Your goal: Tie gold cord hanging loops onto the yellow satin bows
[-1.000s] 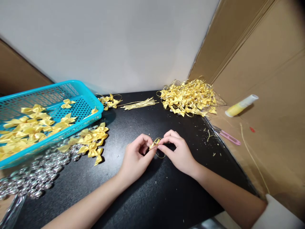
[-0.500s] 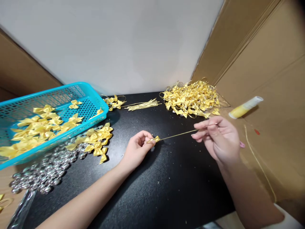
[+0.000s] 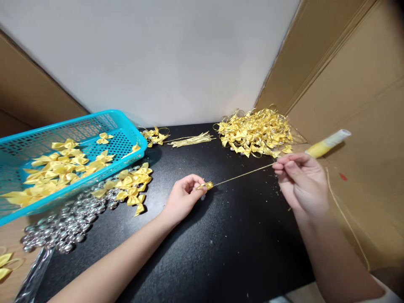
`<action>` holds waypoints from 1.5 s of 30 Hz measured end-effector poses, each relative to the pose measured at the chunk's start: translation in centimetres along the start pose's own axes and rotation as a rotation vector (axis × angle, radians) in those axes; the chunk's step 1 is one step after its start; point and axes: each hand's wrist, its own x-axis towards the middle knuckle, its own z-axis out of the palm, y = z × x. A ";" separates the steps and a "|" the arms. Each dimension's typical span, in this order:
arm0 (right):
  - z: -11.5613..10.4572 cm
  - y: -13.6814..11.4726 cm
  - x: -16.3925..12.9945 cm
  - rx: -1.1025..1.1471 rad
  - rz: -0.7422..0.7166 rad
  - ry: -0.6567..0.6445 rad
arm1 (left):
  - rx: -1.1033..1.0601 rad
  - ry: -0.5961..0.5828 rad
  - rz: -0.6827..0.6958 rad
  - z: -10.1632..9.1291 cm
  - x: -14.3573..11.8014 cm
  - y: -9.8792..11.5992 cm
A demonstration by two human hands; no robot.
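Note:
My left hand [image 3: 184,198] pinches a small yellow ribbon bow [image 3: 206,185] just above the black tabletop [image 3: 221,244]. A thin gold cord [image 3: 243,174] runs taut from the bow up and to the right. My right hand [image 3: 303,183] grips the far end of that cord between thumb and fingers, near the table's right edge. A bundle of loose gold cords [image 3: 191,139] lies at the back of the table.
A blue mesh basket [image 3: 123,126] with yellow bows stands tilted at the left. Loose bows [image 3: 131,187] and silver beads [image 3: 63,227] lie below it. A heap of finished bows [image 3: 255,131] sits back right. A yellow glue tube [image 3: 326,143] lies on cardboard [image 3: 362,105].
My hands were together at the bow a second ago. My right hand has since drawn the cord out to the right, pulling it taut; my left hand stays holding the bow.

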 end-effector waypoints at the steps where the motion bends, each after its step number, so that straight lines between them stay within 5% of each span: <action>1: -0.2 0.1 0.1 -0.013 -0.009 0.013 | 0.001 -0.001 0.000 0.0 0.0 0.0; 7: -0.2 0.3 0.4 -0.017 -0.057 0.080 | 0.004 -0.019 -0.006 -0.1 0.1 -0.3; 12: 0.8 0.2 -0.4 0.085 -0.071 -0.022 | -0.035 -0.025 -0.034 0.0 0.0 -0.2; 19: 4.5 2.8 -4.9 -0.200 0.285 -0.360 | -0.053 -0.041 -0.061 0.5 -0.6 0.0; 30: 4.5 4.6 -5.9 -0.457 0.211 -0.368 | -0.208 -0.116 -0.041 0.8 -1.1 -0.3; 45: 4.8 4.4 -6.1 -0.535 0.235 -0.408 | 0.075 -0.064 0.065 0.6 -1.5 -0.7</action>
